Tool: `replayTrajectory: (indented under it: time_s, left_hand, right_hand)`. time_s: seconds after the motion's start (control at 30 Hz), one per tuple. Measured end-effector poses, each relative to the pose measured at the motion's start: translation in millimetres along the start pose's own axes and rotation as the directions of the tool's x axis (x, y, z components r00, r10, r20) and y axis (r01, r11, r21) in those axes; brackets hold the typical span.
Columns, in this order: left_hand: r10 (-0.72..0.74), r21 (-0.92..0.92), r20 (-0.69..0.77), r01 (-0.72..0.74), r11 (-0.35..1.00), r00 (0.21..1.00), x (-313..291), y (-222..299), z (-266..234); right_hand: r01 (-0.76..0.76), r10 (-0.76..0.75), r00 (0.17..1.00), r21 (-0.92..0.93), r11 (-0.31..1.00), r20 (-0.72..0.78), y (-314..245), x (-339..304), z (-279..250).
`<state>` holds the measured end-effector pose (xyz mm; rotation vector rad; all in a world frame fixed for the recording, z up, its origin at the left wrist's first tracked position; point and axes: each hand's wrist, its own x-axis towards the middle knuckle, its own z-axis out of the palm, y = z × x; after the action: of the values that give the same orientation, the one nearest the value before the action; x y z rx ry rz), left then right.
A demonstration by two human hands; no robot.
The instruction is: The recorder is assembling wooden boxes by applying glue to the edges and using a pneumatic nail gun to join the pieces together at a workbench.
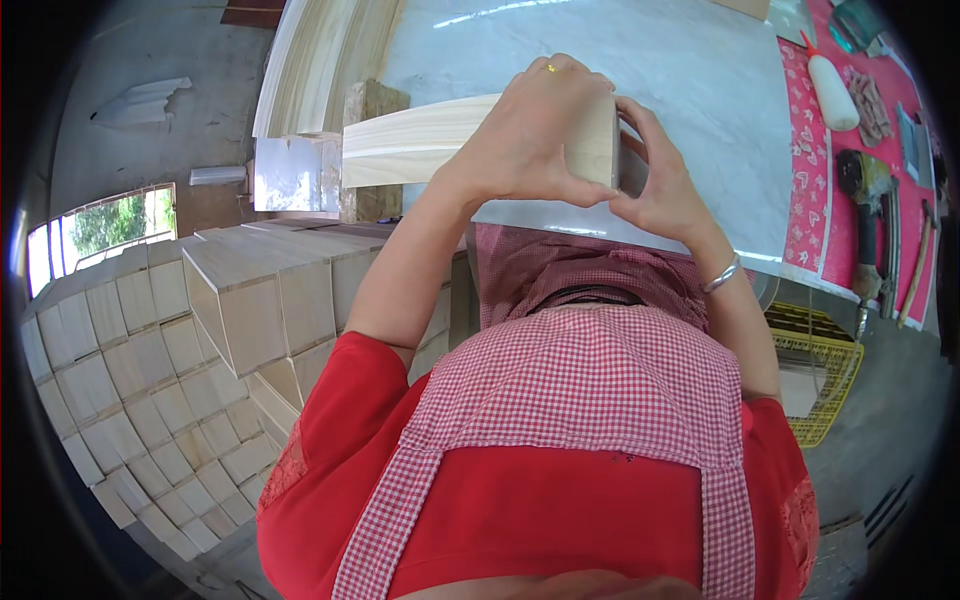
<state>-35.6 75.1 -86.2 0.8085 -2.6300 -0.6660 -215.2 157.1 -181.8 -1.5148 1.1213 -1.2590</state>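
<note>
With each grip closed around the right end of a pale wooden board (420, 138) over the tabletop (720, 120), left hand (540, 135) and right hand (662, 185) apparently align it, steady pressure likely needed next.

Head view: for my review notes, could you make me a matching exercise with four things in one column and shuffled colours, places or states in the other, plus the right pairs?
Things:
1. bottle
2. basket
3. bracelet
4. wooden board

Descriptions:
A. silver and curved
B. pale, reaching leftward from the left hand
C. white, with a red tip
D. yellow, with gaps in its wall

Right pairs: 1-C, 2-D, 3-A, 4-B
</note>
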Motion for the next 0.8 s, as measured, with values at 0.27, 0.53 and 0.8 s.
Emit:
replayTrajectory:
  time_s: [0.27, 0.53, 0.8]
  left_hand:
    - [-0.001, 0.001, 0.000, 0.001, 1.000, 1.000, 0, -2, 1]
    - [-0.003, 0.016, 0.011, 0.003, 1.000, 1.000, -1, -2, 1]
    - [0.002, 0.031, 0.023, -0.003, 1.000, 1.000, 1, -2, 1]
  right_hand:
    - [0.002, -0.002, 1.000, -0.021, 1.000, 0.002, -2, 1, 0]
    - [0.008, -0.008, 1.000, -0.012, 1.000, 0.001, -3, 1, 0]
    - [0.018, -0.024, 0.998, -0.102, 0.995, -0.057, -17, -21, 6]
